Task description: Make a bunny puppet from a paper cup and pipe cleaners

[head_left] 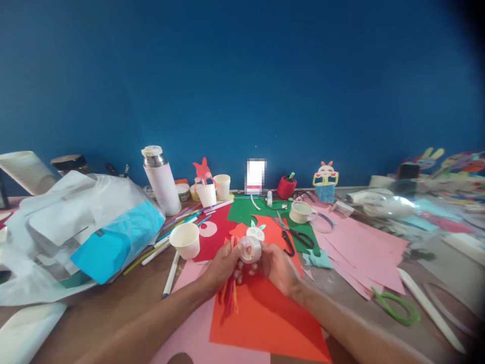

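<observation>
Between my two hands is a roll of clear tape (257, 252), held above the orange paper (273, 318). My left hand (222, 263) grips its left side, fingers curled round it. Orange and purple strips (229, 298) hang below that hand; whether it pinches them too is hard to make out. From the right, my right hand (280, 268) closes on the roll's edge with thumb and fingers. A white paper bunny face (255, 231) with green-lined ears shows just beyond the tape. Black-handled scissors (290, 237) lie open to the right of it.
A white paper cup (185, 241) stands left of my hands, near a white marker (171, 275). Farther left are a flask (162, 182) and a plastic bag (41, 227). Pink sheets (364, 247), a tape ring (302, 212) and a green pipe cleaner (397, 313) lie right.
</observation>
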`<state>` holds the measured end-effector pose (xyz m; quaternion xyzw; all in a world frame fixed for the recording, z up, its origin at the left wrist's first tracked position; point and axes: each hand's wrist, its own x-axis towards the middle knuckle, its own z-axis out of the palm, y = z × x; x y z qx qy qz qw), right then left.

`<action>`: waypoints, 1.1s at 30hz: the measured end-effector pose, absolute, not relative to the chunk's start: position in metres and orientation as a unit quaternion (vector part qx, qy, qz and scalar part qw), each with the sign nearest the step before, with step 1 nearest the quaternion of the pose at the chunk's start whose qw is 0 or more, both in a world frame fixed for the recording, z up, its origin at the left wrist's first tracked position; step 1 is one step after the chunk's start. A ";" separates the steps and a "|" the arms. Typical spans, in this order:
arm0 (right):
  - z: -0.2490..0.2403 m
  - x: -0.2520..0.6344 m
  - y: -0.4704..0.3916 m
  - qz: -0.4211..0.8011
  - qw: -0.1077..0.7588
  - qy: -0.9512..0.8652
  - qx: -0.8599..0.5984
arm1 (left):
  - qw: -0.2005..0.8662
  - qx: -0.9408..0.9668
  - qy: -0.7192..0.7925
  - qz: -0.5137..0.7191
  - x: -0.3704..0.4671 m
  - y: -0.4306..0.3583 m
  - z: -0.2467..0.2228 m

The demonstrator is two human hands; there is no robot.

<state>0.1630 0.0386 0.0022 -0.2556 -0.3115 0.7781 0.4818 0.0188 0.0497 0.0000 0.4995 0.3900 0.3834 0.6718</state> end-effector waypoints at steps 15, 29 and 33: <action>0.004 0.182 0.045 0.351 0.518 -0.639 -0.447 | 0.684 0.436 0.406 0.421 0.019 0.053 -0.003; 0.009 0.186 0.047 0.145 0.486 -0.746 -0.432 | 0.666 0.460 0.428 0.404 0.020 0.051 0.001; 0.010 0.188 0.046 0.102 0.444 -0.780 -0.429 | 0.664 0.465 0.420 0.407 0.021 0.050 0.002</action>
